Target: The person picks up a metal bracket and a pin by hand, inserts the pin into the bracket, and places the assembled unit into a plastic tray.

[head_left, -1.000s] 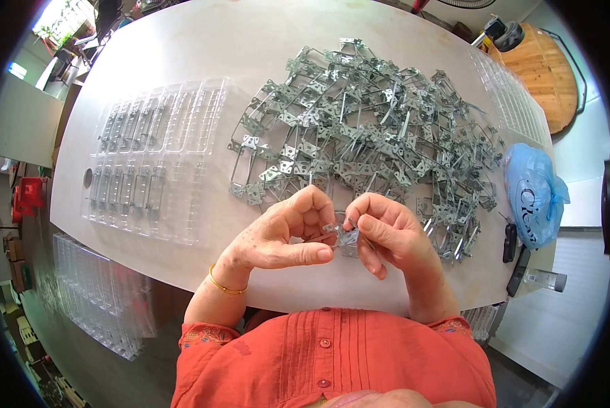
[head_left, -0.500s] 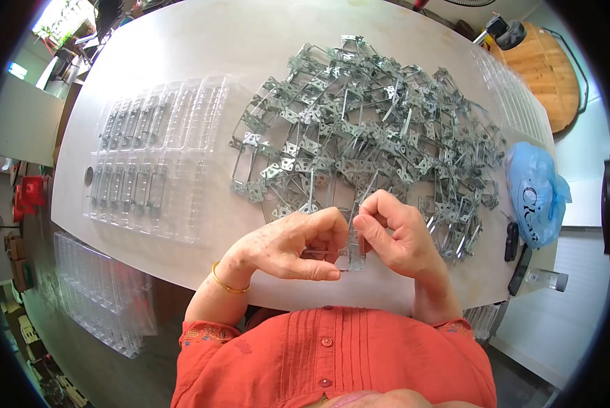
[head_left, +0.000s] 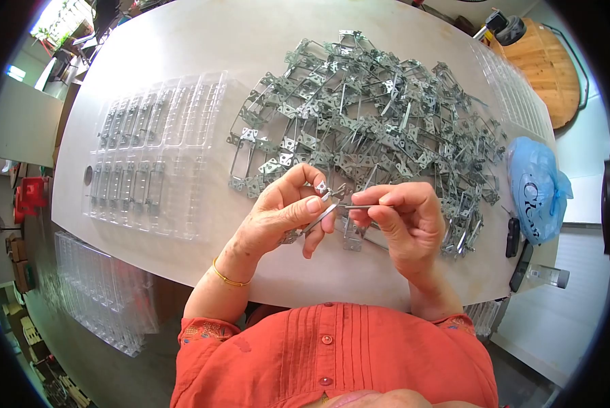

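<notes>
Just in front of the torso, my left hand pinches a metal bracket between thumb and fingers, its bar slanting down to the left. My right hand grips a thin dark metal rod between thumb and forefinger, its left end close to the bracket. Whether the rod touches the bracket is too small to tell. Behind both hands lies a heap of metal brackets. On the left, a clear plastic tray holds several metal parts in its compartments.
A blue plastic bag sits at the table's right edge, near a black object and a clear bottle. More clear trays are stacked below the table at left. Another clear tray lies at back right.
Both hands have risen away from the torso. The left hand has turned, showing the bracket more fully, and the rod in the right hand now shows, lying nearly level.
</notes>
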The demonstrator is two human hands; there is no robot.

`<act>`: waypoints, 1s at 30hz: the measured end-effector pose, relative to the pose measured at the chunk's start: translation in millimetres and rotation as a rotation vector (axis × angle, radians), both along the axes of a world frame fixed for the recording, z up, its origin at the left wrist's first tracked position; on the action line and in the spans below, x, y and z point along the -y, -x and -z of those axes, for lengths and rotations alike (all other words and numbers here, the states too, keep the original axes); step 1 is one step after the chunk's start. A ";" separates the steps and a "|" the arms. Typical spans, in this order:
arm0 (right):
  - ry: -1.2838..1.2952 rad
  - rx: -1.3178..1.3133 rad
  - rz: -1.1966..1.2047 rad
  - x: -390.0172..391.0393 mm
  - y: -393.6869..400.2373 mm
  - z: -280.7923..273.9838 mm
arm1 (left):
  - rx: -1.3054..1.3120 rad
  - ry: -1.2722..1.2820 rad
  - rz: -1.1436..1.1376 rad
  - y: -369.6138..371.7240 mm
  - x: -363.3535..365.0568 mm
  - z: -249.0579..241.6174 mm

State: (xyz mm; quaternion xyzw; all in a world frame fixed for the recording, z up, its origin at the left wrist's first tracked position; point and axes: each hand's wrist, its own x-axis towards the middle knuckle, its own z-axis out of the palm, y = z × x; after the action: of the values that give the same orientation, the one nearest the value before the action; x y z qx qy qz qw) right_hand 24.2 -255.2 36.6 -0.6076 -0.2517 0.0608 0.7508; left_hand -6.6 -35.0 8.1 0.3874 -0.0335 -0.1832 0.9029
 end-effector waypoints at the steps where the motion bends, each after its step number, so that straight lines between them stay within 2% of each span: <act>1: 0.000 0.000 0.001 -0.4 0.5 3.0 | -0.005 -0.003 0.000 0.3 0.6 0.7; 4: 0.057 0.141 0.075 -0.7 -0.4 12.4 | 0.027 0.010 0.020 0.8 1.2 2.8; 6: 0.186 0.431 0.177 -1.0 -3.9 16.4 | 0.036 0.014 0.017 1.1 2.2 3.2; 22: 0.180 0.498 0.212 -4.8 -1.6 23.4 | 0.083 -0.065 0.059 1.2 -2.3 3.1; 28: 0.384 0.544 0.163 -4.2 -3.8 7.8 | 0.088 -0.154 0.069 2.7 0.1 -0.5; 30: 0.513 0.377 0.058 -2.6 -1.7 4.8 | 0.084 -0.176 0.064 2.2 1.0 -8.1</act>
State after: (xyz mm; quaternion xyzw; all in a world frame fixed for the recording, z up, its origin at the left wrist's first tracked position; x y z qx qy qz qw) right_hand 25.9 -252.6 31.8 -0.7846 -0.3455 -0.0128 0.5147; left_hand -8.7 -36.0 16.3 0.4710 -0.0673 -0.1978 0.8570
